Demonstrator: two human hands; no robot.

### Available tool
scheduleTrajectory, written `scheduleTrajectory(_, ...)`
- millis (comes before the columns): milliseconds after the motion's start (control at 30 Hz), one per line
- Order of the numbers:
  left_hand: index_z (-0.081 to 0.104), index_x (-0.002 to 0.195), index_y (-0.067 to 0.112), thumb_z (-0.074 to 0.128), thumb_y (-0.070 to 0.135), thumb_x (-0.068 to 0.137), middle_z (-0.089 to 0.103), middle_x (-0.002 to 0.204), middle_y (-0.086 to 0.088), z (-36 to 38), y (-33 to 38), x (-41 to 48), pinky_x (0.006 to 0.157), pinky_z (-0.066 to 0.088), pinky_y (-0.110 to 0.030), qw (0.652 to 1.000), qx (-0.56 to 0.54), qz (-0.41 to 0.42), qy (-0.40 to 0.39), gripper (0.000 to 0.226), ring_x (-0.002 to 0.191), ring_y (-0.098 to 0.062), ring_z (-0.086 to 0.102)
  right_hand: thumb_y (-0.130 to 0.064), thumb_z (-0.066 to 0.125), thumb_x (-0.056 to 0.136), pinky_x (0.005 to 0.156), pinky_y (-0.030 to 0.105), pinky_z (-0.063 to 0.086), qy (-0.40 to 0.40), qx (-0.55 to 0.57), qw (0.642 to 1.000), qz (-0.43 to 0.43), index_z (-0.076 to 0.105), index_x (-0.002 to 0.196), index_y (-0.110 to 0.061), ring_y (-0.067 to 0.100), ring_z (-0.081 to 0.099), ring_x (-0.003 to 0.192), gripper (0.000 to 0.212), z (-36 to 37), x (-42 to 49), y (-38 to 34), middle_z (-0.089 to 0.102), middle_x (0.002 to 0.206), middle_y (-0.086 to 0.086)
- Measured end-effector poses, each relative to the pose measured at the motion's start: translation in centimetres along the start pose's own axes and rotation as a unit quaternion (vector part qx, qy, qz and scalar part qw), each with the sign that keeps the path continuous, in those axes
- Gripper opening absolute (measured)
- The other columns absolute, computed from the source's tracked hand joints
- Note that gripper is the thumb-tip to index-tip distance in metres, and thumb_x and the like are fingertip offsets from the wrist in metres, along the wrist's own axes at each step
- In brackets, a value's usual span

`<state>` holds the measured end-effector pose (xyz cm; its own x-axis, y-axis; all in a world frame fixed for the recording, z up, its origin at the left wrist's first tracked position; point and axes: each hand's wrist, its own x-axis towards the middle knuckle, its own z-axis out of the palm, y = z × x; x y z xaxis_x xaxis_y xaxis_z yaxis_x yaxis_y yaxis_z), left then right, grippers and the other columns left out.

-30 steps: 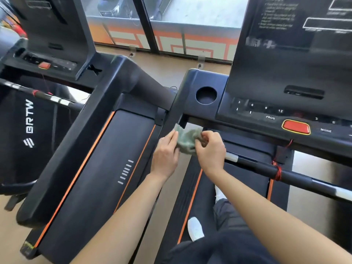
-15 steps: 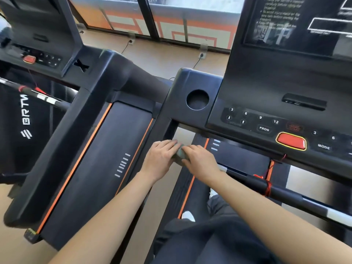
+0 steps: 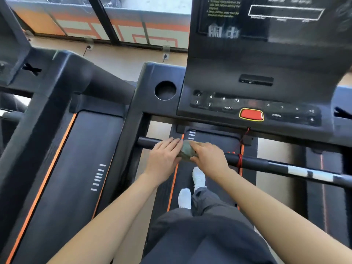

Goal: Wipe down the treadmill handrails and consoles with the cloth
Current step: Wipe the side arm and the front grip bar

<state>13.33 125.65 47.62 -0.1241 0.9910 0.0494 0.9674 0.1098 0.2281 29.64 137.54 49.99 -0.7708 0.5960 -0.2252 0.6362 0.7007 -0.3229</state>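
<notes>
Both hands are meeting on the crossbar handrail [image 3: 266, 164], with the green cloth [image 3: 187, 150] bunched between them on the bar. Right hand [image 3: 209, 159] is curling its fingers over the cloth and pressing it down. Left hand [image 3: 163, 159] is lying flat, fingers nearly straight, touching the cloth's left edge. Handrail's long axis is running left to right. Most of its visible length is lying rightward, past the red cord [image 3: 240, 160], so the right hand is likely leading. Console [image 3: 228, 108] is sitting beyond the bar, apart from the cloth.
</notes>
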Motion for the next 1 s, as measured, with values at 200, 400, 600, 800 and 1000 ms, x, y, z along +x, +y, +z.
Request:
scheduleTrajectory(200, 0.069, 0.123, 0.012, 0.084, 0.029, 0.073, 0.071, 0.123, -0.001, 2.1, 6.4, 3.0, 0.096, 0.051, -0.039, 0.997, -0.053, 0.05, 0.025, 0.055, 0.11, -0.025, 0.066, -0.016, 0.086, 0.071, 0.094, 0.038, 0.053, 0.051, -0.013, 0.997, 0.055, 0.064, 0.128, -0.015, 0.028, 0.064, 0.115, 0.061, -0.4, -5.1, 5.0, 0.068, 0.128, 0.001)
scheduleTrajectory(400, 0.071, 0.119, 0.018, 0.08, 0.032, 0.077, 0.073, 0.114, 0.004, 3.4, 9.2, 4.8, 0.087, 0.049, -0.036, 0.996, -0.061, 0.066, 0.026, 0.046, 0.101, -0.021, 0.068, -0.01, 0.094, 0.055, 0.103, 0.042, 0.048, 0.089, -0.004, 0.994, 0.069, 0.068, 0.115, -0.012, 0.024, 0.068, 0.108, 0.065, -0.8, -7.2, 7.1, 0.072, 0.116, 0.002)
scheduleTrajectory(600, 0.067, 0.13, 0.021, 0.077, 0.033, 0.083, 0.07, 0.114, 0.003, 4.7, 10.0, 4.3, 0.089, 0.046, -0.038, 0.993, -0.065, 0.052, 0.081, 0.05, 0.103, -0.022, 0.064, -0.022, 0.089, 0.067, 0.103, 0.043, 0.044, 0.053, -0.034, 0.995, 0.077, 0.067, 0.122, -0.015, 0.03, 0.062, 0.113, 0.059, -1.3, -7.9, 8.5, 0.068, 0.129, 0.0)
scheduleTrajectory(800, 0.069, 0.127, 0.026, 0.071, 0.033, 0.087, 0.067, 0.125, 0.0, 4.1, 7.1, 1.2, 0.093, 0.041, -0.041, 0.985, -0.021, -0.032, 0.17, 0.04, 0.116, -0.025, 0.06, -0.042, 0.066, 0.086, 0.101, 0.045, 0.039, 0.052, -0.032, 0.998, 0.01, 0.071, 0.118, -0.019, 0.027, 0.059, 0.111, 0.04, -2.4, -5.8, 7.4, 0.071, 0.117, -0.002)
scheduleTrajectory(1000, 0.062, 0.135, 0.019, 0.07, 0.023, 0.084, 0.052, 0.134, -0.012, 2.8, 6.2, -2.6, 0.092, 0.042, -0.045, 0.955, -0.064, -0.224, 0.186, 0.052, 0.115, -0.036, 0.049, -0.023, 0.062, 0.096, 0.096, 0.04, 0.046, -0.019, 0.03, 0.998, -0.05, 0.065, 0.13, -0.021, 0.025, 0.054, 0.112, 0.034, -2.4, -2.7, 4.2, 0.064, 0.127, -0.002)
